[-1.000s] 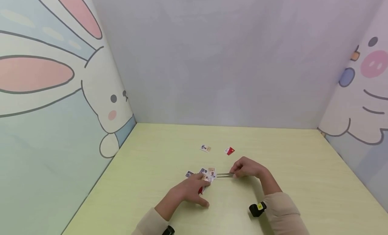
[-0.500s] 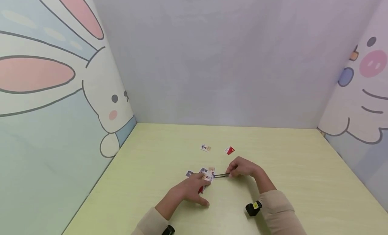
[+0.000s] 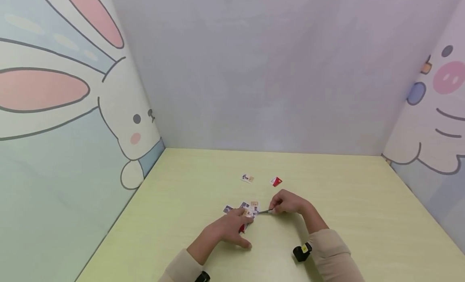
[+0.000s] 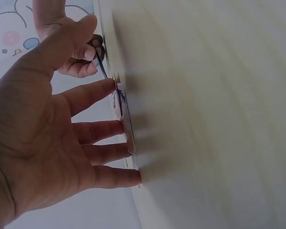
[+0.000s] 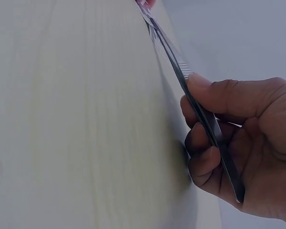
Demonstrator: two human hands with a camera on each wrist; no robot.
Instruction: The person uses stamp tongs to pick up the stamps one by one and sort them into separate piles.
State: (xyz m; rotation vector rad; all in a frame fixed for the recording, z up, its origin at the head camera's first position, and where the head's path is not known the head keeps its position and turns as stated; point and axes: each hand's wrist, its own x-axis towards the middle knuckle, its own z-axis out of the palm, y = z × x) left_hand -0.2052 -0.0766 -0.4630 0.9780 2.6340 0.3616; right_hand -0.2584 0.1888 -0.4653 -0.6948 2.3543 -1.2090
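Observation:
Small printed paper cards point(image 3: 248, 213), stamp-like, lie in an overlapping pile at mid-table. Over them my left hand point(image 3: 227, 227) is spread, its straight fingertips resting on the pile and covering part of it. The left wrist view shows those fingers point(image 4: 117, 177) along the cards' edges, thumb held apart. My right hand point(image 3: 285, 202) grips metal tweezers point(image 5: 226, 160) between thumb and curled fingers. Their arms look pressed close together, and the tips reach the right edge of the pile beside the left fingertips. Whether a card is caught between the tips, I cannot tell.
Behind the pile lie two separate cards: a white one with printed pictures point(image 3: 247, 178) and a red-and-white one point(image 3: 276, 181). A pale wood-grain table point(image 3: 181, 193) is bounded by a grey back curtain point(image 3: 254, 72) and cartoon-printed side panels point(image 3: 54, 173).
My right hand has moved left, bringing the tweezers up to the pile. Their arms, spread apart earlier, have come together. My left hand stays in place on the cards.

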